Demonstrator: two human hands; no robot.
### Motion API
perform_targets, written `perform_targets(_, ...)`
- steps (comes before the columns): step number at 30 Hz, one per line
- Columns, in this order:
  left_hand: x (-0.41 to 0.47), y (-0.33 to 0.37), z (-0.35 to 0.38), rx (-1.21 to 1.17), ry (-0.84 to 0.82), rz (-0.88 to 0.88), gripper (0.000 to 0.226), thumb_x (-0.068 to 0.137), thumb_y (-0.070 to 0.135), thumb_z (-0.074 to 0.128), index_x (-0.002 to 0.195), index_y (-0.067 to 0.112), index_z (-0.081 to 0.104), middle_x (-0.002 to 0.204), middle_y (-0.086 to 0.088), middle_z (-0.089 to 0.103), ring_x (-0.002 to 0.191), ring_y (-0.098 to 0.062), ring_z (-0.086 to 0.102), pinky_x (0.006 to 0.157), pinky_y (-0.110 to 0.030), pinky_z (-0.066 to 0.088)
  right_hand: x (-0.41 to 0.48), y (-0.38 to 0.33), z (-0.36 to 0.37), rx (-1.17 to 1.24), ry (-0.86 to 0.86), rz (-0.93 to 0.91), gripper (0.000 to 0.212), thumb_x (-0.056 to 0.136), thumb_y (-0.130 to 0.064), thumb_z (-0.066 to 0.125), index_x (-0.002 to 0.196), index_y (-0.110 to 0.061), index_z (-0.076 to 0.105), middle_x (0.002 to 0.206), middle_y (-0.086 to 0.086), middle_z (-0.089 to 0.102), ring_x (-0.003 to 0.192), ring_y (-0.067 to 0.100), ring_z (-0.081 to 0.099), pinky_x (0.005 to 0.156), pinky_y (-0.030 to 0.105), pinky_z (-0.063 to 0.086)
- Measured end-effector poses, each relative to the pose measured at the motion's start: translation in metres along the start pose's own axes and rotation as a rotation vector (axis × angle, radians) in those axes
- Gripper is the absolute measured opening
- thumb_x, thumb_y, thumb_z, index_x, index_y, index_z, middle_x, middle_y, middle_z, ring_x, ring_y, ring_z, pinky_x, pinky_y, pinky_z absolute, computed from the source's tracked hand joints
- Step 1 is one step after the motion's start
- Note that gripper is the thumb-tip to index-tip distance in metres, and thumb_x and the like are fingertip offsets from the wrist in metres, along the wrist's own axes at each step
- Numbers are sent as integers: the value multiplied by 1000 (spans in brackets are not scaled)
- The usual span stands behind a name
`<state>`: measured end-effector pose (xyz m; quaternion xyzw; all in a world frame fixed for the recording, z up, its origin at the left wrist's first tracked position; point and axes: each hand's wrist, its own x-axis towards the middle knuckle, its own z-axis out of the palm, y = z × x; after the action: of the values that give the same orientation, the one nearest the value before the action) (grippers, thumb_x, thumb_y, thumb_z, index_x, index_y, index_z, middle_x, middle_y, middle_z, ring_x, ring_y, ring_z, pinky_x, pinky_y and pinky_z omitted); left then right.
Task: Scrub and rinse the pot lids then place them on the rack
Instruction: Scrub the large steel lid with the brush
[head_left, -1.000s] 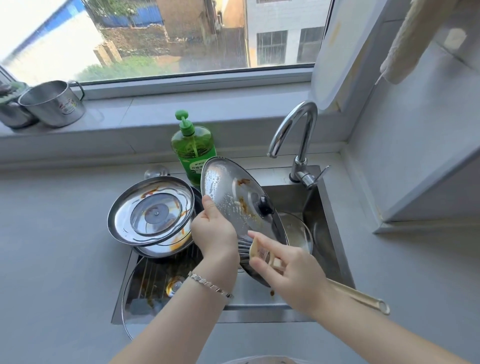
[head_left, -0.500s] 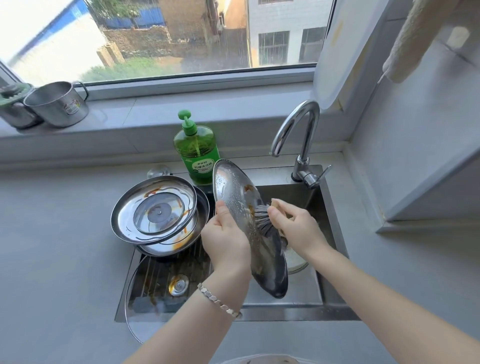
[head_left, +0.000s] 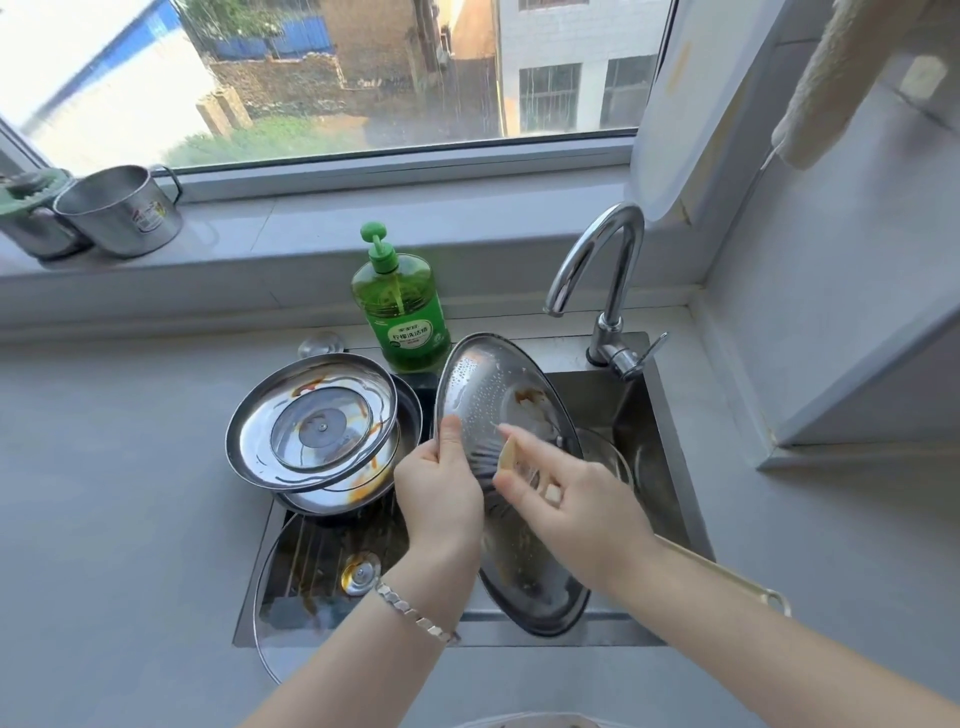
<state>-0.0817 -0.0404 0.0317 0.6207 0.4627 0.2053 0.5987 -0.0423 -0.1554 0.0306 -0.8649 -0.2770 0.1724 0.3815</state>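
Left hand (head_left: 441, 499): thumb and fingers curled round the rim of the steel lid (head_left: 493, 389); the lid stands on edge over the sink (head_left: 670, 467)
Right hand (head_left: 576, 514): grips a brush (head_left: 510, 454); bristles against the lid's wet face
Stacked lids (head_left: 311, 421): stained; left of the held lid
Behind: soap bottle (head_left: 400, 312); tap (head_left: 608, 260)

One head-worn view: we look forward and down, close above the left hand (head_left: 441, 499) and right hand (head_left: 576, 514) at the sink (head_left: 571, 352), out to the window (head_left: 363, 78) past the far edge of the counter (head_left: 130, 467).
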Motion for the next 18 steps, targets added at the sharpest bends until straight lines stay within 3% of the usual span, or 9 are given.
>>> perform_targets(2, -4, 0, 0, 23, -18, 21, 48, 95, 35, 50, 56, 11, 36, 52, -3, 32, 53, -18, 30, 55, -31, 28, 6, 9, -3, -8, -8, 36, 43, 89, -54, 45, 132, -52, 40, 54, -10, 52, 63, 4, 52, 65, 26, 43)
perform_targets(5, -13, 3, 3, 31, -29, 59, 48, 97, 32, 48, 55, 12, 34, 50, -3, 32, 50, -17, 29, 51, -28, 26, 30, 34, -11, 159, 116, 255, 43, 89, -55, 46, 131, -47, 45, 94, -13, 65, 100, 12, 59, 86, 35, 47)
perform_targets(6, -12, 3, 3, 36, -21, 68, 49, 97, 32, 48, 54, 12, 34, 50, -3, 33, 50, -18, 30, 52, -29, 27, 26, 32, -8, 160, 110, 227, 42, 89, -55, 46, 131, -48, 45, 91, -13, 66, 95, 10, 59, 85, 35, 47)
perform_targets(9, -6, 4, 1, 35, 16, 73, 51, 96, 33, 49, 52, 13, 33, 47, 0, 31, 50, -18, 29, 53, -30, 27, -2, 12, 5, 144, 0, 30, 37, 88, -52, 48, 125, -54, 44, 51, -11, 48, 56, 4, 46, 61, 27, 39)
perform_targets(11, -5, 5, 0, 48, 13, 89, 52, 96, 33, 50, 51, 14, 31, 43, 5, 28, 47, -15, 26, 49, -27, 24, 6, 22, 2, 141, 30, 69, 39, 88, -53, 47, 127, -52, 45, 57, -14, 53, 63, 1, 51, 66, 28, 42)
perform_targets(13, -7, 6, 0, 51, 5, 107, 53, 96, 32, 50, 50, 15, 29, 43, 5, 27, 47, -15, 24, 49, -28, 22, 24, 33, -7, 183, 86, 215, 42, 88, -55, 46, 130, -46, 47, 89, -16, 67, 92, 6, 59, 85, 34, 47)
perform_targets(14, -7, 7, 0, 45, 7, 102, 53, 96, 31, 50, 50, 15, 29, 44, 4, 28, 48, -16, 26, 49, -28, 23, 24, 31, -7, 191, 100, 213, 42, 88, -55, 46, 130, -44, 48, 90, -14, 67, 92, 7, 60, 85, 34, 47)
perform_targets(16, -3, 8, -1, 16, 12, 61, 51, 95, 32, 51, 51, 14, 33, 46, 0, 32, 50, -17, 30, 52, -28, 27, 7, 16, -1, 145, 37, 55, 41, 88, -54, 47, 129, -48, 46, 60, -10, 56, 63, 4, 51, 67, 28, 44)
perform_targets(18, 0, 8, -4, 29, 4, 38, 52, 95, 32, 51, 50, 14, 32, 43, 4, 30, 48, -15, 29, 48, -26, 27, -12, -4, 3, 54, -41, -114, 43, 85, -59, 46, 128, -52, 44, 48, -5, 46, 53, 8, 44, 59, 26, 38)
